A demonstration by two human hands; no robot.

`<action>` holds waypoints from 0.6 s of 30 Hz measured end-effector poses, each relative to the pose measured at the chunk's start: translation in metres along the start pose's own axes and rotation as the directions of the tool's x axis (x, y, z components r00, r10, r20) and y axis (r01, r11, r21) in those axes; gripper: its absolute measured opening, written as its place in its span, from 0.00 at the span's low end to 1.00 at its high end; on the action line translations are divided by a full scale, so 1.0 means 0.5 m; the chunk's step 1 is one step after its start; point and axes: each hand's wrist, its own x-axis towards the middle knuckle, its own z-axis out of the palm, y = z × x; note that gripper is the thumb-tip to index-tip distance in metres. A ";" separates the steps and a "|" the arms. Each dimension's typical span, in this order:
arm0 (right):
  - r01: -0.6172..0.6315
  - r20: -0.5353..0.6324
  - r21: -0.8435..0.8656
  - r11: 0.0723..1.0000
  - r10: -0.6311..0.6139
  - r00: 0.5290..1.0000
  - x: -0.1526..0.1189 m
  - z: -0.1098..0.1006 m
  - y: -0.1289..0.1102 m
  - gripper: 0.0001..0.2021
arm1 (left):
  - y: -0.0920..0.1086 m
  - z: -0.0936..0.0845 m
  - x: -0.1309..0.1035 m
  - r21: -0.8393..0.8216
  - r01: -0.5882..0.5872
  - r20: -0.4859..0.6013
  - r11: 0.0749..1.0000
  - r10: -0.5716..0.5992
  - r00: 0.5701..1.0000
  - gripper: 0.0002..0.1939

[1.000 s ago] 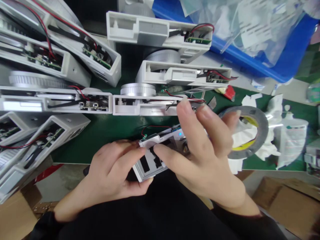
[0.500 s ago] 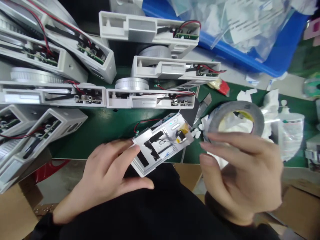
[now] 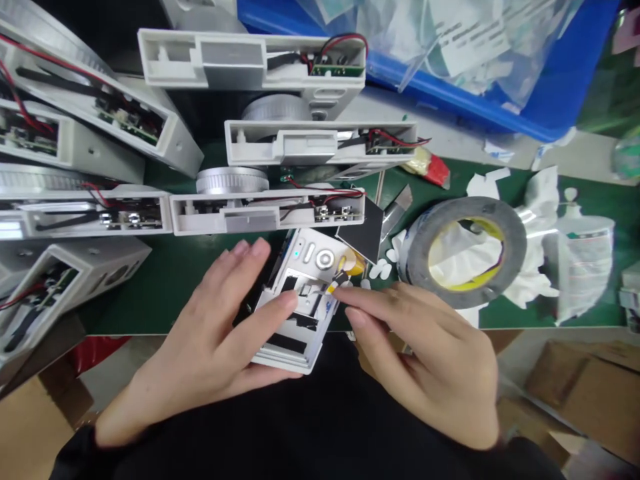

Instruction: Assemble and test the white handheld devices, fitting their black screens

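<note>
A: Starting upper left?
B: White housings point(image 3: 100, 143) across upper left and upper centre, insides exposed. Same layout as 0.5 s ago, just shifted left in frame.
A: Left hand point(image 3: 215, 327), left of centre?
B: Grasping the white device point(image 3: 310, 303) by its left side, 1 fingertip on the face, thumb along the lower edge.
A: And the device?
B: Centre of frame, just below the middle, blue light point(image 3: 297, 254) on. Turned since 0.5 s ago: button end now toward the top, was toward the right.
A: Right hand point(image 3: 430, 360), right of centre?
B: Biggest change. Back on the device's right edge, index fingertip at a small yellow-and-black part point(image 3: 332, 287). Thumb apart. Can't tell whether pinching or only pressing.
A: Meaning?
B: Probably close work at that part, with steadying from the left.
A: Further right?
B: Tape roll point(image 3: 515, 247), untouched. Clear bag point(image 3: 585, 267) far right.
</note>
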 end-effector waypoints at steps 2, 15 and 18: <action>0.014 -0.017 -0.007 1.000 -0.014 1.000 0.005 -0.002 0.000 0.12 | -0.003 0.004 0.010 -0.047 -0.014 0.045 0.999 0.017 0.999 0.22; -0.058 0.011 0.047 0.997 0.058 0.998 0.009 0.004 -0.003 0.09 | 0.008 0.005 0.051 0.088 -0.040 0.002 0.995 0.040 0.999 0.20; -0.082 0.004 0.079 0.993 0.082 0.997 0.008 0.008 -0.007 0.08 | 0.007 0.003 0.052 0.102 -0.057 0.026 0.993 0.054 0.998 0.24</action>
